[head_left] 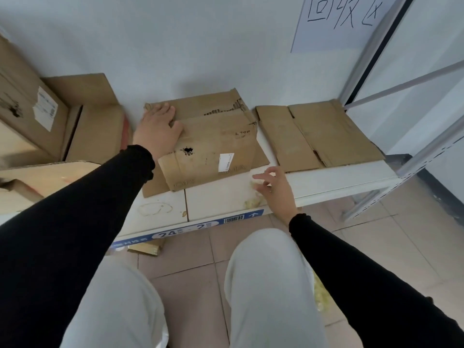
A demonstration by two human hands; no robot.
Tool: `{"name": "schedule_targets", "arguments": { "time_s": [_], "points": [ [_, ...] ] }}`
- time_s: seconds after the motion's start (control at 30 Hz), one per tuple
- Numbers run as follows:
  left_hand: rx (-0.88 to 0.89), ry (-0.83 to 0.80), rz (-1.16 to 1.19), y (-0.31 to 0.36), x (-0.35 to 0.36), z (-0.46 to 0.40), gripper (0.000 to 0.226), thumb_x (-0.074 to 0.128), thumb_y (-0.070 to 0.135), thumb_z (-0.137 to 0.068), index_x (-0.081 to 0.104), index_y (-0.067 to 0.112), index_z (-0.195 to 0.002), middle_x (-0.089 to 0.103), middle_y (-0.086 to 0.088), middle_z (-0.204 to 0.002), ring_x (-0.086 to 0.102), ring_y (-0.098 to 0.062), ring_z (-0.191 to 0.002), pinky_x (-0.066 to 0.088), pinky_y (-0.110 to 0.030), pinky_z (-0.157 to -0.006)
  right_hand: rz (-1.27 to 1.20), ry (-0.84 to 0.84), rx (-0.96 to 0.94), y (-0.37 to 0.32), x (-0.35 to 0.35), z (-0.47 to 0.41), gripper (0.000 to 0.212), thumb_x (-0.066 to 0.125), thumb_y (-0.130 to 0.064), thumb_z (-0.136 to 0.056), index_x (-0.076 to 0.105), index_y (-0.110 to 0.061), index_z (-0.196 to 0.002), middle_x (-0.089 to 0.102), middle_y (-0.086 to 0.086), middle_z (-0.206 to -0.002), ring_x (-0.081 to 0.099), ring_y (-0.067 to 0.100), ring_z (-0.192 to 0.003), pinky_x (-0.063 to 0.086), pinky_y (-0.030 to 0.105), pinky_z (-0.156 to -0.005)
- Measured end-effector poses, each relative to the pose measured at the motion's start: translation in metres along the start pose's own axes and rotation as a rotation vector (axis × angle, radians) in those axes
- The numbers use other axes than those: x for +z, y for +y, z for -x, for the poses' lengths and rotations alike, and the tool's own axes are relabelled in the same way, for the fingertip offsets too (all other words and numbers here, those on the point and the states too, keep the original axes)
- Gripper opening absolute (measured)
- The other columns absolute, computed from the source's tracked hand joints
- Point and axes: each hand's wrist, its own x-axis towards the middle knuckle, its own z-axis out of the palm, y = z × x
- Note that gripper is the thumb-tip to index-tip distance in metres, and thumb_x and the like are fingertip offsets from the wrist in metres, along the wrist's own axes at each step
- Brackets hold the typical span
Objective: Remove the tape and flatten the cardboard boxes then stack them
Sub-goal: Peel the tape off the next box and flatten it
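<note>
The left hand (158, 129) lies palm-down with fingers spread wide, pressing the far-left corner of the flattened box (211, 144). That box (torn along its far edge, with a white label near its front) rests on a white shelf (334, 179) against the wall. The right hand (275, 189) hovers just off the box's near-right corner, fingers loosely parted and holding nothing. A second flattened box (319, 134) lies to its right; unflattened cartons (32, 121) stand to its left.

Left hand (158, 131) flat, palm down, arm outstretched; right hand (275, 188) hovering, fingers loosely spread
</note>
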Motion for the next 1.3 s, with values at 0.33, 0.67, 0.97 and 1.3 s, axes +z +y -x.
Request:
{"name": "schedule_targets", "arguments": {
  "time_s": [0.33, 0.67, 0.97, 1.3],
  "points": [
    [0.02, 0.035, 0.008, -0.003, 0.003, 0.0, 0.06, 0.031, 0.034, -0.104, 0.03, 0.008, -0.158, 0.022, -0.009, -0.167, 0.014, -0.022, -0.155, 0.004, -0.037, -0.126, 0.38, -0.075, -0.348, 0.011, 0.007, 0.016, 0.017, 0.058, -0.015, -0.101, 0.071, -0.015, -0.089, 0.069, -0.006, -0.09, 0.051, 0.015, -0.102, 0.051, 0.035, -0.069],
    [0.04, 0.04, 0.018, -0.004, 0.004, 0.0, 0.062, 0.03, 0.037, -0.103, 0.031, 0.008, -0.158, 0.023, -0.009, -0.166, 0.015, -0.023, -0.155, 0.007, -0.038, -0.126, -0.036, -0.29, 0.192, 0.004, -0.005, 0.019, 0.062, 0.034, -0.048, -0.108, 0.017, -0.022, -0.162, 0.071, 0.0, -0.125, 0.056, 0.012, -0.122, 0.036, 0.033, -0.108],
    [0.051, 0.033, 0.121, -0.005, -0.002, 0.0, 0.061, 0.044, 0.032, -0.102, 0.032, 0.009, -0.157, 0.03, -0.01, -0.163, 0.021, -0.027, -0.152, 0.013, -0.04, -0.125, -0.176, 0.042, 0.406, -0.047, -0.003, -0.012, 0.062, 0.04, -0.04, -0.108, 0.012, -0.024, -0.161, 0.066, -0.003, -0.123, 0.064, 0.022, -0.113, 0.05, 0.043, -0.099],
    [-0.107, -0.204, 0.3, -0.035, -0.032, -0.034, 0.121, 0.081, 0.06, -0.074, 0.007, 0.024, -0.163, 0.013, -0.006, -0.168, 0.013, -0.027, -0.154, 0.017, -0.047, -0.124, -0.157, 0.14, 0.091, -0.172, -0.028, -0.112, 0.061, 0.043, -0.029, -0.106, 0.02, -0.014, -0.16, 0.028, 0.004, -0.164, 0.029, 0.022, -0.149, 0.029, 0.042, -0.121]
  ]
}}
